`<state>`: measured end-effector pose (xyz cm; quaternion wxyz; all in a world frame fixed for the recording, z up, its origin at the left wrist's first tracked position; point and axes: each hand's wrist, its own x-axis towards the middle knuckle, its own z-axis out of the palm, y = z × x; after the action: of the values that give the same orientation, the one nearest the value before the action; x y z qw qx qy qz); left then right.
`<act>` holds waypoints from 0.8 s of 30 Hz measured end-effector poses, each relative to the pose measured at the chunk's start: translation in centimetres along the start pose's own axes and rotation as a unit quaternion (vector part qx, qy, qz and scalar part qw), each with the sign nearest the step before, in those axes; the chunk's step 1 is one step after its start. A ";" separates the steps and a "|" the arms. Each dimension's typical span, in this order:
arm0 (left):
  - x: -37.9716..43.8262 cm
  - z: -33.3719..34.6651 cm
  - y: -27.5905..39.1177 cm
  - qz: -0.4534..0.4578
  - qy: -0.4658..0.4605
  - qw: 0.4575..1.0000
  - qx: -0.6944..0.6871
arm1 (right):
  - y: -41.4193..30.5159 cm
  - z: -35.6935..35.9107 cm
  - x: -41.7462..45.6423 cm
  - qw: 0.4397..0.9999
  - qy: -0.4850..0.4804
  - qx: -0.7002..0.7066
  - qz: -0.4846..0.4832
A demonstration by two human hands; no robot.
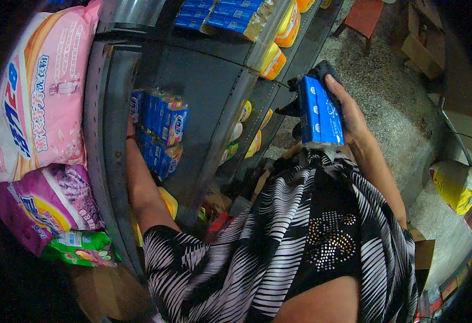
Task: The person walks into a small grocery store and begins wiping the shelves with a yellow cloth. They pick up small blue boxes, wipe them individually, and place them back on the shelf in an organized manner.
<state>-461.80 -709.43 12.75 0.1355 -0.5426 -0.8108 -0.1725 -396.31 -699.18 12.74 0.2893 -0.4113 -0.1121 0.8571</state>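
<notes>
Blue wrapped packs of soap bars (161, 119) stand stacked on the dark metal shelf (203, 80), left of centre. My left forearm reaches in along the shelf's left side, with a thin band at the wrist. Only a sliver of my left hand (131, 123) shows, close beside the packs; its fingers are hidden, so its hold cannot be told. To the right, in front of my chest, my right hand (345, 101) grips a blue plastic-wrapped pack (320, 113) by its far side. A black cloth (322, 70) is bunched between that hand and the pack, spreading out behind it.
Pink (58, 80) and purple (54, 202) washing powder bags lie at the left. More blue packs (232, 14) are on the shelf's far part. Yellow-and-orange containers (272, 60) line a neighbouring shelf. A red stool (363, 16), cardboard box (423, 48) and yellow bag (456, 185) stand on the floor.
</notes>
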 end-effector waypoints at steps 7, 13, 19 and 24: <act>-2.9 -1.2 0.6 -0.074 -0.046 0.994 -0.065 | 0.0 -0.1 -0.1 1.000 -0.013 0.011 0.024; -4.2 -3.0 2.3 -0.244 -0.047 0.883 -0.399 | -0.2 -0.2 0.5 0.998 -0.012 0.047 0.034; -3.8 -1.5 6.3 -0.384 0.031 0.677 -0.627 | -0.1 -0.1 0.5 0.998 -0.012 0.055 0.021; -4.7 0.7 6.3 -0.418 0.082 0.809 -0.406 | 0.1 -0.1 0.2 0.998 -0.017 0.054 0.042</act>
<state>-454.19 -710.86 11.01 -0.1160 -0.1404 -0.8014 -0.5697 -396.42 -699.12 12.48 0.2726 -0.3851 -0.0533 0.8801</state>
